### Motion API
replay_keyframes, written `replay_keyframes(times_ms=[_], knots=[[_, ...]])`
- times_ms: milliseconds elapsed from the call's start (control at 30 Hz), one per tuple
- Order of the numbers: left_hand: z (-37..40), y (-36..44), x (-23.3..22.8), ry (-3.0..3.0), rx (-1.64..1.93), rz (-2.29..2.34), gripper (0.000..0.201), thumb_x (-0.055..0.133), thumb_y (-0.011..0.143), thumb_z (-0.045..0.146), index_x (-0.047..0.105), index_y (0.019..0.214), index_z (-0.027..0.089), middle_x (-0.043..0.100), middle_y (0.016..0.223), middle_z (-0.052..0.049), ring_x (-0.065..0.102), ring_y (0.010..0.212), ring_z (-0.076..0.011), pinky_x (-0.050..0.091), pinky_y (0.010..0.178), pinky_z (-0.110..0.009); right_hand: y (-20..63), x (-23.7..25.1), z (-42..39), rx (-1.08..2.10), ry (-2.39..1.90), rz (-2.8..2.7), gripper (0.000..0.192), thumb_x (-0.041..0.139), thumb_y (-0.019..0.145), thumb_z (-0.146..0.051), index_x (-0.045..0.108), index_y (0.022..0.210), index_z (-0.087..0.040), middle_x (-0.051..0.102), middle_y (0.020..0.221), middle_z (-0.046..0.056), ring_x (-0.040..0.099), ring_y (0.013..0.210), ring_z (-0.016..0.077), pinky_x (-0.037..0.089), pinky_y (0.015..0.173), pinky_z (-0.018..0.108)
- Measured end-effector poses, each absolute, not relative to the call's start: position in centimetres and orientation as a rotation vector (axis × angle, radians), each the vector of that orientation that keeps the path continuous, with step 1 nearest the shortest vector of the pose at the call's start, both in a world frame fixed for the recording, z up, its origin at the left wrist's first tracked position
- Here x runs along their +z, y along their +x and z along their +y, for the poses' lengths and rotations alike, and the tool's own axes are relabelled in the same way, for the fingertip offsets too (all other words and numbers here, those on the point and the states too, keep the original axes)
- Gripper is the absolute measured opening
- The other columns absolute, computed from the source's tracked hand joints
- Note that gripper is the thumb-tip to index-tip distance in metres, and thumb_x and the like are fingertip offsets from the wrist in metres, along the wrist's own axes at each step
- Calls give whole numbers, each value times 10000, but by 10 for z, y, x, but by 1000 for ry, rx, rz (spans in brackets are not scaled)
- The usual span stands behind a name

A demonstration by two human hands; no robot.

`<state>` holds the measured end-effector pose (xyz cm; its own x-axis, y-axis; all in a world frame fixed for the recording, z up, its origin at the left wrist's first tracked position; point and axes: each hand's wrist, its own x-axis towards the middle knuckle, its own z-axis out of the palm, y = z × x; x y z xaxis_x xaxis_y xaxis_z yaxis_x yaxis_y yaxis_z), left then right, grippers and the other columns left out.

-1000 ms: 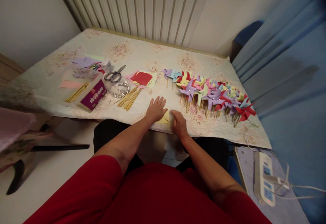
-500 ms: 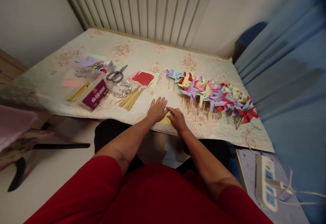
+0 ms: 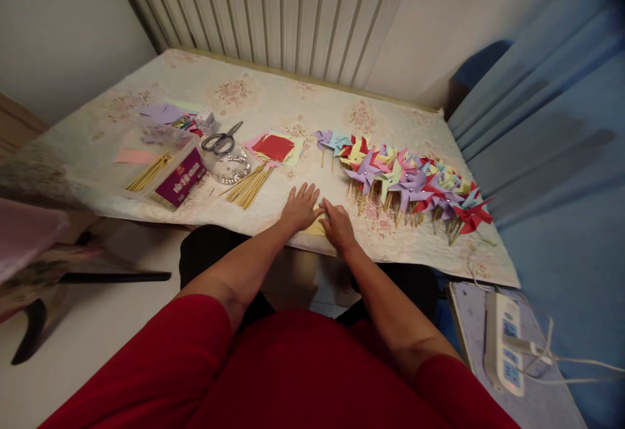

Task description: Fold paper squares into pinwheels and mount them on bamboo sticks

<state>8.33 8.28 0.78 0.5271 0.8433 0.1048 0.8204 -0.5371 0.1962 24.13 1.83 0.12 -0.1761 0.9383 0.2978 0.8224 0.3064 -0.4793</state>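
A small yellow paper square (image 3: pixel 316 226) lies at the near edge of the table (image 3: pixel 273 100), mostly hidden under both hands. My left hand (image 3: pixel 299 209) lies flat on it with fingers spread. My right hand (image 3: pixel 336 226) presses on the paper's right side, its fingertips touching the left hand's. A row of several coloured paper pinwheels on sticks (image 3: pixel 407 181) lies just to the right of the hands.
A stack of coloured paper squares (image 3: pixel 274 148), a bundle of wooden sticks (image 3: pixel 249 188), scissors (image 3: pixel 221 140), a clear dish of pins (image 3: pixel 229 168) and a plastic box with a purple label (image 3: pixel 170 172) lie to the left. A power strip (image 3: pixel 502 341) rests on a stool at lower right.
My right hand has slid left across the yellow paper until its fingers meet the left hand. The left hand has stayed flat in place.
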Motion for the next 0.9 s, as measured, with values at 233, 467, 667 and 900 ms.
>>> replay_keyframes(times_ms=[233,467,667,900], knots=[[100,75,26,2404,212,1417,605,289,1018,470,357,1535,162,286,1639,-98,203,1531,-241,165,1240,-456,241,1,19,287,-1614,-2039,654,609,874,-152,403,1495,-148,666,1275,130,529,1085,303,446,998,468],[103,67,48,2154,354,1654,529,281,1021,334,433,1469,96,446,1549,-148,381,1454,-232,318,1180,-373,241,0,19,322,-1569,-2012,664,583,866,-115,388,1500,-163,668,1308,79,518,1097,306,429,1011,484],[68,82,33,2439,322,1622,539,344,1003,357,397,1503,161,316,1628,-115,213,1525,-263,214,1221,-474,242,-1,19,298,-1560,-2022,654,591,872,-138,394,1496,-146,665,1312,96,522,1104,303,419,1020,478],[57,68,10,2587,225,1541,637,319,990,506,361,1542,189,279,1643,-104,181,1531,-295,150,1229,-529,243,-5,20,282,-1530,-2034,646,580,881,-152,389,1499,-166,659,1324,90,528,1089,308,424,1004,483]])
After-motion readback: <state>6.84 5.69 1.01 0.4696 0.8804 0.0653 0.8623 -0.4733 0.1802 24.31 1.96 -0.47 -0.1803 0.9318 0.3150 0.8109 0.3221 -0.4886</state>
